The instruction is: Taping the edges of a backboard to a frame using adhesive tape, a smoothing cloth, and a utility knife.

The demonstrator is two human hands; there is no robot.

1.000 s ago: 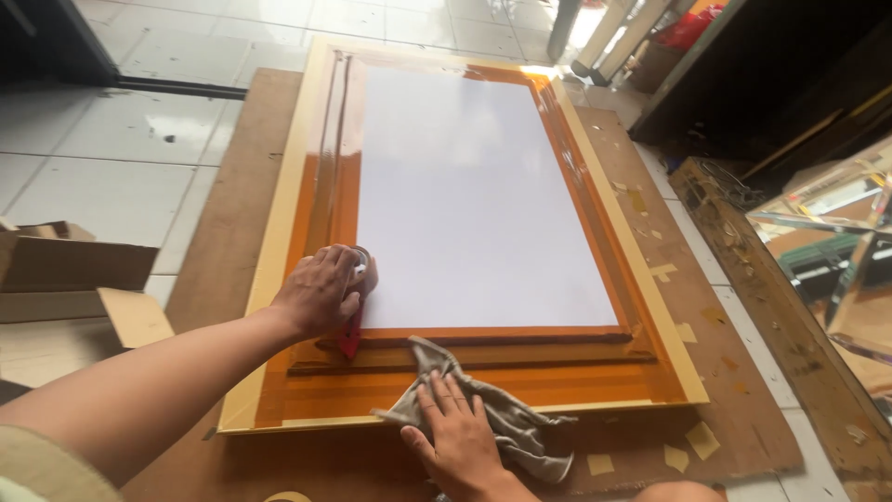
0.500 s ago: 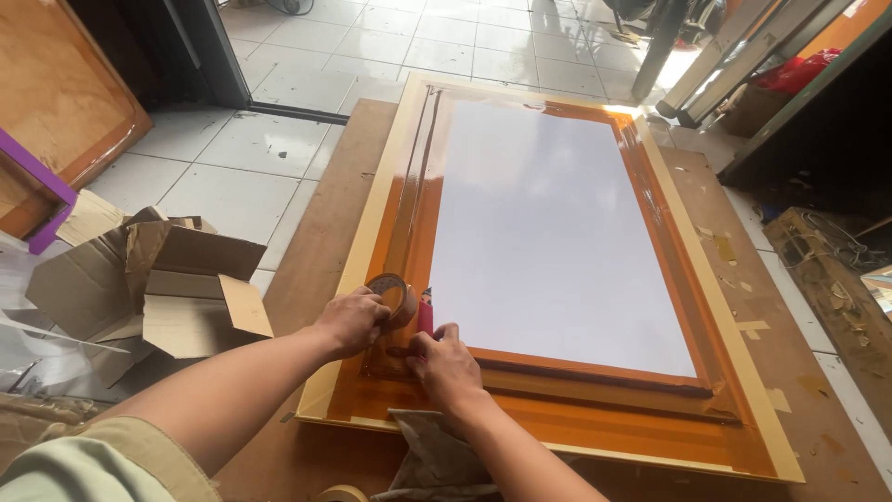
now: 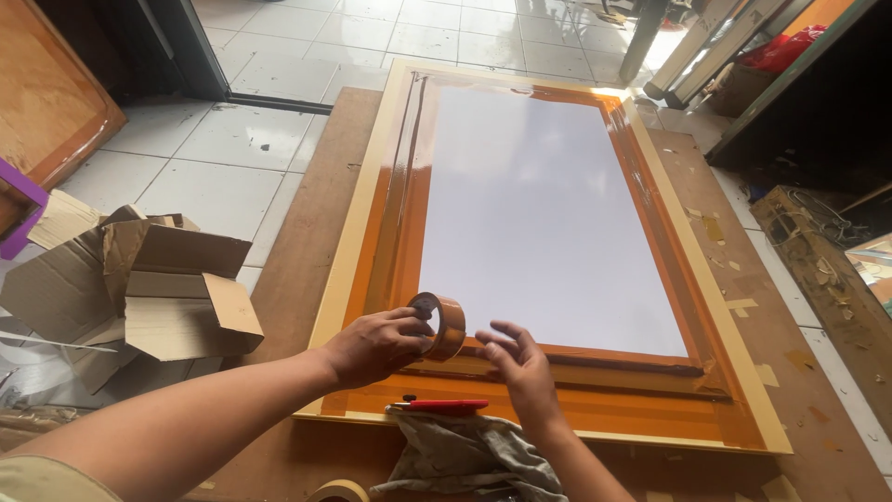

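Nearest the camera, at the bottom edge, one second roll of tape [image 3: 339,490] peeks into view flat on the brown board [image 3: 297,251], and beside it one crumpled grey rag [image 3: 474,455] lies bunched against the frame's near rail. One red cutter [image 3: 441,405] rests on that near rail, just above the rag and apart from both hands. A little farther in, the left hand [image 3: 376,346] is closed round one brown tape roll [image 3: 440,326], thumb and fingers wrapped on its rim, holding it on edge just above the frame's lower left corner. The right hand [image 3: 518,364] hovers just beside the roll with its fingers spread and loosely curled, holding nothing (whether a fingertip touches a strand of tape cannot be told). Under both hands lies one large wooden frame [image 3: 358,232], pale at its outer edge and banded in glossy orange-brown tape, enclosing one white panel [image 3: 539,204] that runs away from the viewer. To the left, on the white tiled floor [image 3: 214,158], sits a heap of torn cardboard boxes [image 3: 139,288], too jumbled to count. Small scraps of tape [image 3: 739,303] dot the board on the right.
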